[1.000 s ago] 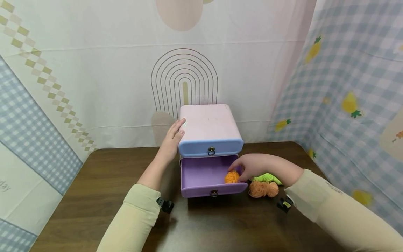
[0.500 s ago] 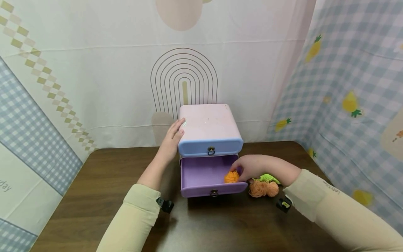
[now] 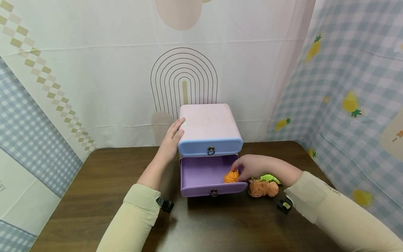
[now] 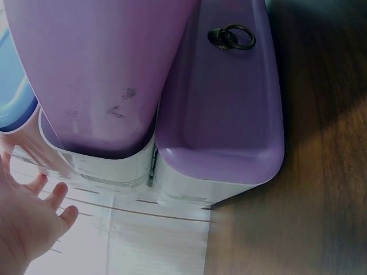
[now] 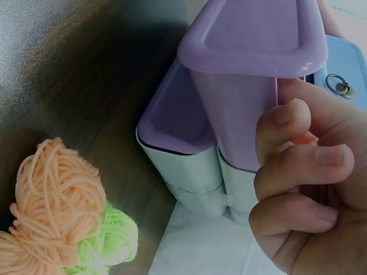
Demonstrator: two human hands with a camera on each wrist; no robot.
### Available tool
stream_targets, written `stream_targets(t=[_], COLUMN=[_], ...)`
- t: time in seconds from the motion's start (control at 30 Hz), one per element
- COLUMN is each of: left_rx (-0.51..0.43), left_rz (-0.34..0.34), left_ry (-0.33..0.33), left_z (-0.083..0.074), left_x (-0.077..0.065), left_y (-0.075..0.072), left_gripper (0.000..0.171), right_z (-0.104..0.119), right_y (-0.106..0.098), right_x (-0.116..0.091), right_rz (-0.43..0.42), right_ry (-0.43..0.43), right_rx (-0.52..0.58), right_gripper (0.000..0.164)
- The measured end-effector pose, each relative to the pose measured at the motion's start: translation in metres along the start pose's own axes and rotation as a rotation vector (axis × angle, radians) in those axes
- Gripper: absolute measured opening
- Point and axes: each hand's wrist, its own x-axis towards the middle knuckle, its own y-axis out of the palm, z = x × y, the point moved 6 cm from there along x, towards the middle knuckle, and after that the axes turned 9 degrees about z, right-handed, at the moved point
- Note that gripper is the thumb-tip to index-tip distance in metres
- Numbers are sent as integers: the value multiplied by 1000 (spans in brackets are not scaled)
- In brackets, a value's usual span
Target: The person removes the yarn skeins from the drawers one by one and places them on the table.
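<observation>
In the head view, a small drawer cabinet (image 3: 207,122) with a pale pink top stands on the table. Its blue upper drawer (image 3: 195,148) is closed, while the purple drawer (image 3: 198,171) beneath it is pulled out. My left hand (image 3: 170,141) rests against the cabinet's left side, fingers extended onto the top edge. My right hand (image 3: 252,166) reaches over the purple drawer's right wall and pinches an orange ball of yarn (image 3: 231,177) inside at the front right corner. From the right wrist, curled fingers show beside the drawer wall, which mostly hides this yarn.
Peach yarn (image 3: 262,189) and neon green yarn (image 3: 269,178) lie on the table right of the drawer. A closed lower purple drawer (image 4: 229,103) with a ring pull sits under the extended one. Fabric-covered walls (image 3: 110,87) rise behind and at the sides.
My right hand has shifted slightly to the right, its fingers still at the orange yarn. My left hand and the cabinet have stayed in place.
</observation>
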Motion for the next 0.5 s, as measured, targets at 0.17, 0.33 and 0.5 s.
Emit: stream_targets(t=[0.17,0.33,0.5], left_rx=[15,11,16], left_rz=[0,0,0], left_ry=[-6,2,-5], left_z=[1,1,1], left_x=[2,2,1], left_y=[1,1,0], left_gripper=[51,51,51], right_z=[-4,-7,-8], right_y=[-3,-5,-6], right_x=[-3,-5,-6], right_rz=[-27,-46,-52], right_ry=[23,5,-24], right_rx=[19,42,77], right_gripper=[37,39,41])
